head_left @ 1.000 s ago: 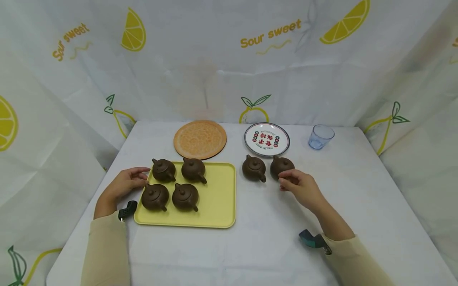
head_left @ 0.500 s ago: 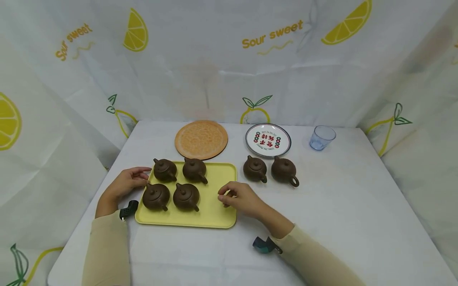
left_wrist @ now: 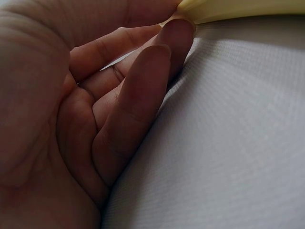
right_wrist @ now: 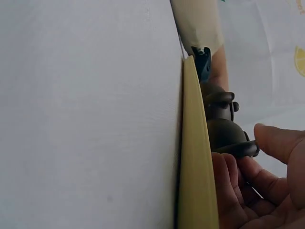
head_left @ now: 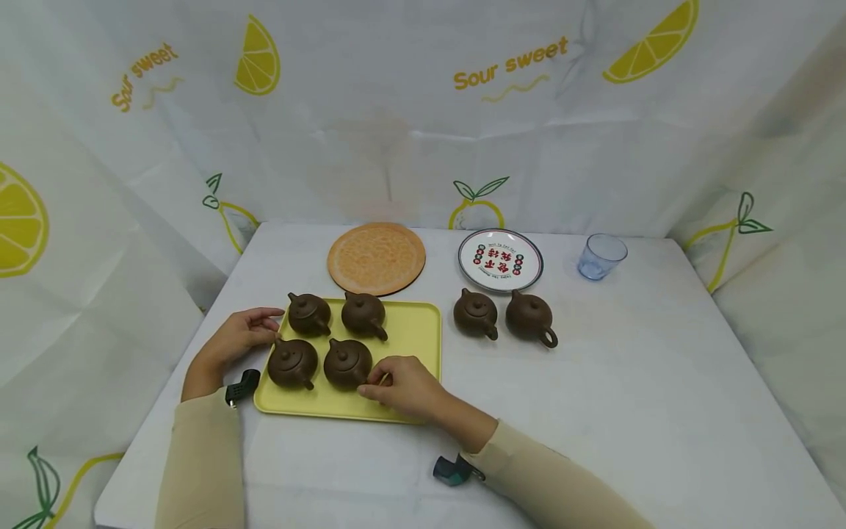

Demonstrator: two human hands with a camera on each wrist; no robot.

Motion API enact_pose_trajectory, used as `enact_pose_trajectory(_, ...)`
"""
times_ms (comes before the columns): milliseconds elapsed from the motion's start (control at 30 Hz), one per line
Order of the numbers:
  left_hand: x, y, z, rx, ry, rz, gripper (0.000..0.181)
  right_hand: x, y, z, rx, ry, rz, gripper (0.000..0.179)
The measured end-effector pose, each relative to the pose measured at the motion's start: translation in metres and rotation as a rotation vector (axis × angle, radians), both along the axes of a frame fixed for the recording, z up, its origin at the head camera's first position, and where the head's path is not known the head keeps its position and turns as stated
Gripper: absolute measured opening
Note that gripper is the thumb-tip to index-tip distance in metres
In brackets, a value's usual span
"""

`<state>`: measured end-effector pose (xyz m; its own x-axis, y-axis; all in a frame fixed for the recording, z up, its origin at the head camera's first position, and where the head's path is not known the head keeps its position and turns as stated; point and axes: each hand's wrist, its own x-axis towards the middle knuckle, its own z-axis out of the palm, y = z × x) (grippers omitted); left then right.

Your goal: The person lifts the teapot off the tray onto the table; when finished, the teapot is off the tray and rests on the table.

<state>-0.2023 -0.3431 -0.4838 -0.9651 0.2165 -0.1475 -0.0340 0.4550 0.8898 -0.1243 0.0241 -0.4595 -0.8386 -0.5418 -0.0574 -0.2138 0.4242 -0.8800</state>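
Note:
A yellow tray (head_left: 413,330) bears several dark brown clay teapots in two rows, among them a front-left teapot (head_left: 293,364) and a front-right teapot (head_left: 346,364). My right hand (head_left: 406,386) is at the front-right teapot; thumb and index finger close in on its loop handle (right_wrist: 238,149) from both sides in the right wrist view. At the tray's left edge rests my left hand (head_left: 241,338), its relaxed fingertips touching the rim (left_wrist: 209,10) in the left wrist view. Two more teapots, a left one (head_left: 475,314) and a right one (head_left: 530,317), stand on the table off the tray.
Behind the tray lies a round, orange-brown mat (head_left: 377,258). A white plate (head_left: 472,261) with red lettering sits behind the two off-tray teapots. A blue-tinted glass (head_left: 601,257) stands at the back right. Lemon-printed cloth (head_left: 390,110) hangs behind the white table (head_left: 628,404).
My right hand has left the right off-tray teapot and moved left, over the tray, to the handle of the front-right teapot. My left hand has kept its place at the tray's edge.

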Motion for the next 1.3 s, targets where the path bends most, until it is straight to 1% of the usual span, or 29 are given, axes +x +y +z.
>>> enact_pose_trajectory(67,0.0,0.0,0.001,-0.001,0.0,0.0,0.054,0.001,-0.002,-0.001,0.006,0.016,-0.003,0.014)
enact_pose_trajectory(167,0.0,0.001,0.004,0.0,-0.003,-0.009,0.054,0.002,-0.004,-0.001,-0.005,0.019,-0.019,0.015)
enact_pose_trajectory(267,0.003,0.006,0.013,0.015,-0.011,-0.012,0.052,0.002,-0.007,0.0,-0.024,0.01,-0.042,0.018)
enact_pose_trajectory(433,0.01,0.016,0.028,0.018,0.001,-0.028,0.051,0.003,-0.01,-0.001,-0.038,-0.007,-0.086,0.017)
enact_pose_trajectory(533,0.013,0.019,0.033,0.014,-0.002,-0.027,0.051,0.003,-0.01,-0.003,-0.037,-0.009,-0.122,0.015)
enact_pose_trajectory(600,0.014,0.02,0.034,0.014,-0.009,-0.025,0.051,0.003,-0.009,-0.003,-0.044,0.005,-0.141,0.014)
enact_pose_trajectory(733,0.014,0.019,0.033,0.008,-0.016,-0.021,0.051,0.002,-0.004,-0.005,-0.046,0.065,-0.169,0.011)
enact_pose_trajectory(833,0.012,0.017,0.031,0.003,-0.014,-0.019,0.051,0.001,0.001,-0.004,-0.043,0.094,-0.182,0.01)
enact_pose_trajectory(900,0.01,0.014,0.026,0.002,-0.013,-0.018,0.051,0.001,0.004,-0.002,-0.04,0.098,-0.188,0.009)
enact_pose_trajectory(1033,0.005,0.006,0.013,0.009,-0.015,-0.009,0.052,0.001,0.014,0.001,-0.042,0.091,-0.195,0.007)
enact_pose_trajectory(1133,0.001,0.002,0.004,0.003,-0.008,-0.003,0.052,0.001,0.024,0.007,-0.053,0.087,-0.211,0.006)
enact_pose_trajectory(1200,0.0,0.001,0.001,0.004,0.001,-0.006,0.053,0.0,0.031,0.012,-0.066,0.086,-0.226,0.005)
enact_pose_trajectory(1300,0.0,0.001,-0.001,0.009,0.008,-0.008,0.052,-0.002,0.043,0.02,-0.077,0.082,-0.261,0.005)
